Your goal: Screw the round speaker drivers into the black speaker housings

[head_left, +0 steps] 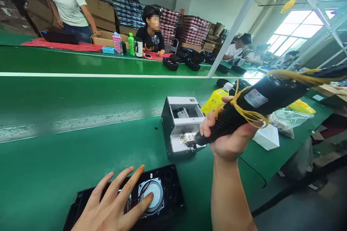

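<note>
Right hand (230, 135): raised, fingers closed round a black cylindrical power screwdriver wrapped in yellow bands (244, 106), its tip angled down-left at the front of a grey-and-black box-shaped metal machine (184, 126). Left hand (116, 202): palm down, fingers spread wide over a black rectangular plastic speaker panel (172, 195), thumb at the round grey speaker (155, 196). Panel lies on the green work surface (130, 151), nearer than the machine

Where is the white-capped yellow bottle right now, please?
In the head view, the yellow bottle is right of centre on the green worktable, beyond the right hand holding the electric screwdriver and beside the screw feeder.
</note>
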Demonstrator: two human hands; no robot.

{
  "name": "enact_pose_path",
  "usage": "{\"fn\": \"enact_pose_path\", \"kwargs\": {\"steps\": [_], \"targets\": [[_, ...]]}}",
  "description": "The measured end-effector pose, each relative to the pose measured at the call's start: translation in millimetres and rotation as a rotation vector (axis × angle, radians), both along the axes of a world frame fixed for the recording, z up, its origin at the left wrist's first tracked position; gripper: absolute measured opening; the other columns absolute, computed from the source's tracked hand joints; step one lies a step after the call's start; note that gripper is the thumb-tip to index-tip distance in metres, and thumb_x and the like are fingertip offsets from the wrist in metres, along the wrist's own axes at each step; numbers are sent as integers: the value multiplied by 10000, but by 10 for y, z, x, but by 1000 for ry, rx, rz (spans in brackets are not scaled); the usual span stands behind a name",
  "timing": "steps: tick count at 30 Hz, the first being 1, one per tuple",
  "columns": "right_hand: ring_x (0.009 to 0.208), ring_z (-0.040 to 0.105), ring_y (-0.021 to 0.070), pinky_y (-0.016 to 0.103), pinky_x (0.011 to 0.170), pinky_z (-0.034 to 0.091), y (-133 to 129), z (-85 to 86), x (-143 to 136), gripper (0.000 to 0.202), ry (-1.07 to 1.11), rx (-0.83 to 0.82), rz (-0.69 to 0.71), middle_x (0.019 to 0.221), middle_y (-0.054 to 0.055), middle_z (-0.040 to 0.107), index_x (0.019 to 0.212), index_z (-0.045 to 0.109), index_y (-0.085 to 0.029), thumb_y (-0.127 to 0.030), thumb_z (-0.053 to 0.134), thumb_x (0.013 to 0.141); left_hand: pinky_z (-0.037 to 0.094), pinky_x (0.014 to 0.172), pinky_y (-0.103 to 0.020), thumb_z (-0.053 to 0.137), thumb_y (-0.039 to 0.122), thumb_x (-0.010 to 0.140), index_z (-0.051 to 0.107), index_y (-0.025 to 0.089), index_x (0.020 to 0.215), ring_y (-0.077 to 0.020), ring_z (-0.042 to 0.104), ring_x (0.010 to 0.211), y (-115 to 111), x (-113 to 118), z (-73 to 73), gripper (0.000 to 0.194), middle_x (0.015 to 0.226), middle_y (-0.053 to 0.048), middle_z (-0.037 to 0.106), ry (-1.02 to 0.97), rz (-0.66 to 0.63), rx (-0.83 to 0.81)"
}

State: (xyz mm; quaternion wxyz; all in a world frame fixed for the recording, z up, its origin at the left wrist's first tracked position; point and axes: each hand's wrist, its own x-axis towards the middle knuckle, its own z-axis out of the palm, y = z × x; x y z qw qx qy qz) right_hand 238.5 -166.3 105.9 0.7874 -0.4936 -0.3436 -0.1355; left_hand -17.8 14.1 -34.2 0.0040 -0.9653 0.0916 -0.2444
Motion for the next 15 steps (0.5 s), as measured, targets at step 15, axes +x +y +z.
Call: {"fn": "enact_pose_path", "kwargs": {"steps": [15], "targets": [[305, 369, 110, 255, 267, 329, -243, 257, -313, 540, 80, 27, 251, 593, -79, 537, 1266, 775, -314, -755, 718, 958, 436, 1221, -635, 865, 222, 730, 590, 482, 1514, -435, 443, 1587, -40, -222, 311, 871, 1831, -77, 319, 202, 52, -81]]}}
